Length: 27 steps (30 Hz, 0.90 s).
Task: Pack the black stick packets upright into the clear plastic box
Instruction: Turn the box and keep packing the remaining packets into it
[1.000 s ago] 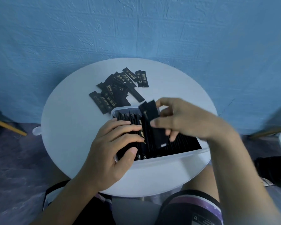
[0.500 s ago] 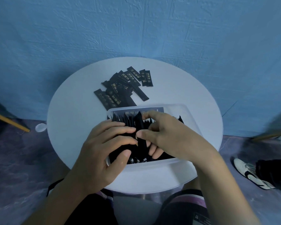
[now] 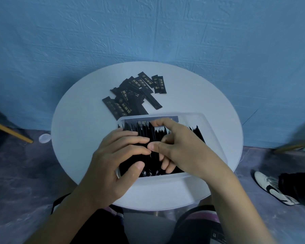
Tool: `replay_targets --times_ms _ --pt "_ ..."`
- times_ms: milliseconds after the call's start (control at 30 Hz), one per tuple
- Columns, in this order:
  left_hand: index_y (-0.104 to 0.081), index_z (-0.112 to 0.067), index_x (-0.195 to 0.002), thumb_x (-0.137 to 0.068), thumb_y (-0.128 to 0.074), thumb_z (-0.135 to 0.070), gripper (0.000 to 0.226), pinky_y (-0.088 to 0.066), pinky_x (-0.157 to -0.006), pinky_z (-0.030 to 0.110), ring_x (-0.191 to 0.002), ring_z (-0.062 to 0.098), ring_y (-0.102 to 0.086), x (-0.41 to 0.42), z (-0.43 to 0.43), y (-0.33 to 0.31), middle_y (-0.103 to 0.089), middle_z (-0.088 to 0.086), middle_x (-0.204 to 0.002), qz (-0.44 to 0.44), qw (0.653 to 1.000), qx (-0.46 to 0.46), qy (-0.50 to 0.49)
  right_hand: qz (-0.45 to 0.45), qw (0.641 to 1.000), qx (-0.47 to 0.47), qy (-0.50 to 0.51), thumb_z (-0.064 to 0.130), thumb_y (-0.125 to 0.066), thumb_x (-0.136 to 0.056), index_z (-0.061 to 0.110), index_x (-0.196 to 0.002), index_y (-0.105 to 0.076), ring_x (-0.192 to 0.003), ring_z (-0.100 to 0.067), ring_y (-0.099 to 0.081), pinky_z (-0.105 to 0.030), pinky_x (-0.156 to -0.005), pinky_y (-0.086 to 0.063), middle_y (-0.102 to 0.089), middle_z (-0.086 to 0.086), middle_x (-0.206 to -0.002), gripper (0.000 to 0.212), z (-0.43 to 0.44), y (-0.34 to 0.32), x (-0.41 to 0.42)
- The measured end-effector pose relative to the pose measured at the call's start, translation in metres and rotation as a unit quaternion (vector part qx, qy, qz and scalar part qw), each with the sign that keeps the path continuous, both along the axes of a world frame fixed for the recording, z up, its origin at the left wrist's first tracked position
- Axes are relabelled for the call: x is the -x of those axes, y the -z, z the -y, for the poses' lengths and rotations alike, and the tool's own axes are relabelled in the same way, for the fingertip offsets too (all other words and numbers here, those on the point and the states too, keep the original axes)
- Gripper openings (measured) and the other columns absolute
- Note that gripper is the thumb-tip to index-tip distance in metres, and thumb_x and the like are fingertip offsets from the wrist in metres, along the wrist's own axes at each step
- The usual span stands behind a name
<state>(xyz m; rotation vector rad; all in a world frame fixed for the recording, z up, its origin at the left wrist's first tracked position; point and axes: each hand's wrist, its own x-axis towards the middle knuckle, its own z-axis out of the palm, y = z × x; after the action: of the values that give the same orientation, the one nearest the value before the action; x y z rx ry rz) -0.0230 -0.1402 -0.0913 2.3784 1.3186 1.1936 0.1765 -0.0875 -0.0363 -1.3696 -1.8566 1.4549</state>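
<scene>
A clear plastic box (image 3: 214,141) stands on the near half of the round white table (image 3: 81,120), filled with black stick packets (image 3: 196,135) standing upright. My left hand (image 3: 113,164) grips the left bunch of these packets, fingers over their tops and thumb on the near side. My right hand (image 3: 180,147) is in the middle of the box. Its thumb meets the left fingertips, its index finger lies over the packet tops, and its other fingers curl down among the packets. A loose pile of black stick packets (image 3: 130,97) lies flat behind the box.
A blue textured wall rises just behind the table. My knees sit under the table's near edge. On the floor are another person's white shoe (image 3: 271,189) at the right, a wooden leg (image 3: 11,132) at the left and a small white disc (image 3: 44,138).
My right hand has come down from above the box with a packet and now sits low among the standing packets. My left hand keeps its grip on the left bunch.
</scene>
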Motion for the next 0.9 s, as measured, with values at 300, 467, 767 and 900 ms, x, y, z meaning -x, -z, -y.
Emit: replay_targets --times_ms 300,467,767,900 --pt "-0.072 -0.026 -0.122 -0.097 -0.045 -0.034 0.038 -0.038 -0.107 0.044 -0.128 0.022 -0.051 0.010 0.007 -0.011 -0.060 -0.009 -0.130 -0.036 0.998 0.052 0.007 -0.019 0.996 0.044 -0.079 0.008 -0.052 -0.104 0.023 -0.144 -0.040 -0.069 -0.024 -0.073 -0.032 -0.064 -0.061 -0.065 -0.008 -0.076 0.044 -0.002 -0.007 -0.002" --pt "-0.072 -0.032 -0.124 -0.100 -0.042 -0.036 0.039 -0.037 -0.106 0.042 -0.125 0.023 -0.050 0.012 0.006 -0.011 -0.056 -0.009 -0.128 -0.063 0.996 0.060 -0.007 0.064 0.987 0.019 -0.148 0.009 -0.055 -0.103 0.015 -0.138 -0.048 -0.065 -0.018 -0.070 -0.025 -0.056 -0.057 -0.066 -0.012 -0.088 0.037 -0.031 -0.026 -0.002" --pt "-0.075 -0.029 -0.116 -0.098 -0.045 -0.033 0.036 -0.036 -0.107 0.038 -0.125 0.018 -0.050 0.010 0.008 -0.011 -0.057 -0.009 -0.125 -0.058 0.996 0.065 -0.020 0.215 0.921 -0.251 -0.204 0.061 -0.076 -0.075 0.035 -0.142 -0.055 -0.128 -0.015 -0.051 -0.038 -0.109 -0.038 -0.057 0.001 -0.140 0.075 -0.149 -0.027 0.060" --pt "-0.076 -0.028 -0.114 -0.097 -0.046 -0.032 0.034 -0.037 -0.106 0.038 -0.123 0.018 -0.051 0.010 0.009 -0.012 -0.058 -0.008 -0.124 -0.057 0.996 0.064 -0.023 0.366 0.850 -0.269 -0.266 0.075 -0.063 -0.077 0.052 -0.156 -0.012 -0.155 -0.026 0.015 -0.064 -0.120 -0.001 0.006 0.003 -0.170 0.097 -0.168 0.007 0.084"
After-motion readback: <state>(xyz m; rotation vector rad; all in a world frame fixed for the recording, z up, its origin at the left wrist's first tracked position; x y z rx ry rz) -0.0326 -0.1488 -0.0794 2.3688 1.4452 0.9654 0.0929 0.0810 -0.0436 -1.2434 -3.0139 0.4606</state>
